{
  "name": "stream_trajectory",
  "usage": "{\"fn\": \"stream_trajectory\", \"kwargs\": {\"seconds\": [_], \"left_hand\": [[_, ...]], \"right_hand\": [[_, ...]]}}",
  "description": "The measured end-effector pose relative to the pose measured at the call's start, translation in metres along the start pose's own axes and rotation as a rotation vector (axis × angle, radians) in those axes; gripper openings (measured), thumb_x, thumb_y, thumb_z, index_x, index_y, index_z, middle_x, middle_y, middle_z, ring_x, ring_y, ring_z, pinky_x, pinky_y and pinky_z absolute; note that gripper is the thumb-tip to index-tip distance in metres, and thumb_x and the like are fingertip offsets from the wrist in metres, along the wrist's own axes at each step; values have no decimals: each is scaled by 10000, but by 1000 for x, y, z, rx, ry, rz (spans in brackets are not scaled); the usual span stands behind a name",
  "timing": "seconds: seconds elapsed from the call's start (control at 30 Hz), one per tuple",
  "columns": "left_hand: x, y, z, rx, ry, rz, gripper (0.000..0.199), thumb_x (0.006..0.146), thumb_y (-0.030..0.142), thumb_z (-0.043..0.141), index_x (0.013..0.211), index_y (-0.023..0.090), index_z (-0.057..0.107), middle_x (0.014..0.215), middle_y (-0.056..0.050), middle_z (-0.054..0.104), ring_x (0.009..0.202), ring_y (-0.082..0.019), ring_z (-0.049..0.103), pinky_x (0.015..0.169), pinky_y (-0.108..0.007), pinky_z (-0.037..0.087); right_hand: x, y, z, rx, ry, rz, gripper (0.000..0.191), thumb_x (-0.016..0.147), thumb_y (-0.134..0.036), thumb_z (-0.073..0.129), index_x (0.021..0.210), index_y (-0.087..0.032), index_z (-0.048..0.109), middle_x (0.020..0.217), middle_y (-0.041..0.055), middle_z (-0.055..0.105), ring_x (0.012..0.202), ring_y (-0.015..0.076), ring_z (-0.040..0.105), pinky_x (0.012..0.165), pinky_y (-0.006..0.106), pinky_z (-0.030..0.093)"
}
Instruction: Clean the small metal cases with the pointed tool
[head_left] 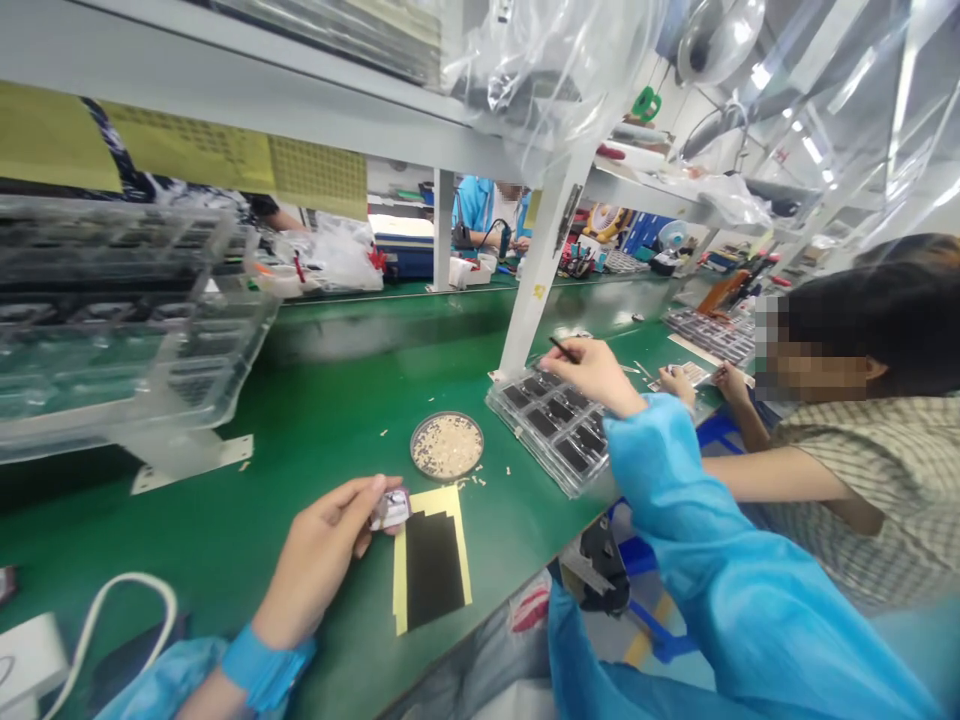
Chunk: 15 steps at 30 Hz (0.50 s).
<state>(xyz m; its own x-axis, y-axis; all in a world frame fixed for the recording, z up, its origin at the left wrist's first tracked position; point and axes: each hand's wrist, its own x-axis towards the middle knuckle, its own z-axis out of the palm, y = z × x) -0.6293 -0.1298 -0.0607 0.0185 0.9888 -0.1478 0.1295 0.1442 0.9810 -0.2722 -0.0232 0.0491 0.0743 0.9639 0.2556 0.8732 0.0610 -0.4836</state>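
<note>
My left hand [330, 545] pinches a small flat part with a silvery face and purple edge [391, 509], held just above the green bench beside the sheets. My right hand [596, 375] is stretched out over a clear plastic tray [541, 440] with dark flat pieces in its compartments. Between its fingers is a thin black tool [564, 350], whose kind I cannot make out. Close to my left hand, black sheets [435, 565] lie on yellow backing paper [463, 560]. Behind them a round dish [448, 446] holds many tiny pale pieces, a few scattered around it.
A white shelf post [544, 270] rises behind the tray. Stacked clear trays [135, 350] stand at the left, and a white cable [161, 590] curls at the lower left. A co-worker in a checked shirt [885, 500] works close on the right; another person sits across the bench.
</note>
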Motion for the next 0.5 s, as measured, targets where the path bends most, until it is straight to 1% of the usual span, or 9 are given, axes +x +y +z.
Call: {"fn": "stream_trajectory", "kwargs": {"seconds": [0.07, 0.1, 0.17, 0.23, 0.27, 0.33, 0.43, 0.5], "left_hand": [[2, -1, -2, -92, 20, 5, 519, 870, 608, 619, 1147, 181, 721, 722, -39, 716, 560, -129, 457, 515, -224, 360], [2, 0, -3, -144, 23, 6, 511, 876, 583, 626, 1170, 174, 711, 740, -47, 721, 577, -135, 484, 516, -226, 368], [1, 2, -4, -249, 22, 9, 485, 876, 520, 656, 1189, 153, 701, 790, -69, 734, 645, -162, 563, 525, -234, 393], [0, 5, -4, -335, 25, 26, 441, 873, 446, 681, 1186, 137, 701, 869, -91, 745, 730, -189, 624, 549, -244, 421], [0, 7, -4, -369, 33, 42, 416, 873, 412, 686, 1181, 132, 704, 908, -99, 748, 762, -199, 642, 560, -249, 432], [0, 8, -3, -414, 46, 78, 386, 879, 361, 681, 1186, 128, 704, 979, -112, 749, 805, -214, 662, 581, -261, 446], [0, 5, -3, -411, 57, 108, 390, 890, 320, 663, 1226, 125, 694, 1009, -119, 748, 841, -226, 663, 609, -277, 457], [0, 2, -4, -363, 72, 118, 397, 901, 309, 649, 1258, 138, 686, 1034, -110, 746, 830, -207, 644, 633, -277, 460]], "right_hand": [[-18, -37, 21, 355, -67, -205, 254, 852, -399, 707, 910, -157, 756, 842, 47, 755, 749, 160, 665, 684, 257, 498], [-26, -55, 33, 497, -126, -264, 243, 849, -386, 713, 900, -153, 760, 852, 50, 758, 756, 163, 667, 702, 267, 505], [-40, -85, 57, 714, -236, -303, 224, 806, -365, 755, 876, -152, 766, 845, 48, 760, 762, 169, 672, 719, 280, 517], [-51, -106, 80, 844, -318, -275, 229, 787, -379, 772, 855, -161, 764, 825, 41, 755, 742, 171, 665, 702, 285, 520], [-56, -112, 91, 890, -355, -252, 243, 788, -400, 772, 848, -165, 759, 805, 37, 747, 719, 167, 655, 679, 282, 515], [-64, -116, 111, 960, -423, -210, 282, 803, -449, 760, 836, -169, 743, 762, 30, 724, 679, 156, 630, 644, 273, 500], [-74, -110, 134, 1050, -505, -156, 328, 792, -493, 767, 808, -170, 715, 705, 13, 677, 648, 145, 600, 616, 262, 477], [-79, -105, 146, 1089, -557, -102, 342, 758, -495, 795, 798, -166, 712, 686, 5, 660, 626, 138, 582, 601, 258, 463]]}}
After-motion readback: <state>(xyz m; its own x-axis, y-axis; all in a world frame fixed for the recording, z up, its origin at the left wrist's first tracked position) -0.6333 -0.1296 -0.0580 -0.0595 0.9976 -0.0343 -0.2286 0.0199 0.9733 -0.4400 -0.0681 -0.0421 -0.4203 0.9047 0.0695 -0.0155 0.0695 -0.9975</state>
